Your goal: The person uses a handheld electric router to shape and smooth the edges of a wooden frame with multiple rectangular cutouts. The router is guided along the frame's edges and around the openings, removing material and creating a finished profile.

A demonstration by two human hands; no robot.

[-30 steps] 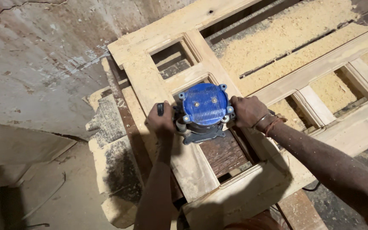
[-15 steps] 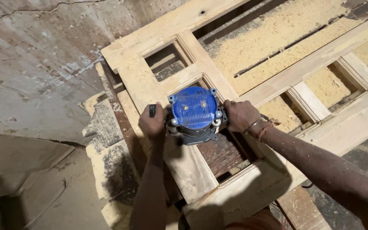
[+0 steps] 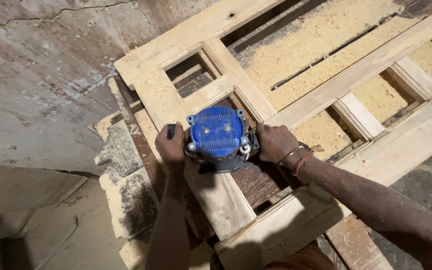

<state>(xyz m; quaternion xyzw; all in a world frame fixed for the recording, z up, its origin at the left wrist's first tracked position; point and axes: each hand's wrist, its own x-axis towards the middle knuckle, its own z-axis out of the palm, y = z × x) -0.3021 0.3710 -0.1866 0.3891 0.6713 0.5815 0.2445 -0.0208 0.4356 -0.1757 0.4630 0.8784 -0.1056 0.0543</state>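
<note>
- Gripping from both sides, the two hands hold a blue, ribbed-top electric wood router (image 3: 218, 134) that sits on the pale wooden door frame (image 3: 216, 85).
- The left hand (image 3: 171, 145) is curled tight around the black side handle (image 3: 170, 131) on the router's left; the fingers wrap it fully, and just the handle's dark tip pokes out above the knuckles.
- The right hand (image 3: 275, 142) is closed the same way on the router's right side; its handle is hidden under the fingers. A thread band (image 3: 298, 161) circles that wrist.
- The router stands upright at the lower edge of a square opening (image 3: 236, 107) in the frame, its dark base overhanging the stile towards the person.
- A second square opening (image 3: 192, 74) lies just beyond it, nearer the frame's far corner.
- No packages or signs show; the router's blue cap is plain ribbing with four corner screws, and any label on it is too small to make out.
- Yellow sawdust (image 3: 306, 45) lies thick over the slatted surface beyond the frame and fills the openings between the cross rails (image 3: 356, 115) to the right.
- Under the frame, a dark reddish grooved board (image 3: 256, 182) shows through just beside the right wrist.
- A rough, sawdust-crusted block (image 3: 123, 160) sits left of the left forearm, beside the frame.
- A cracked grey concrete floor (image 3: 31, 85) spreads to the left.
</note>
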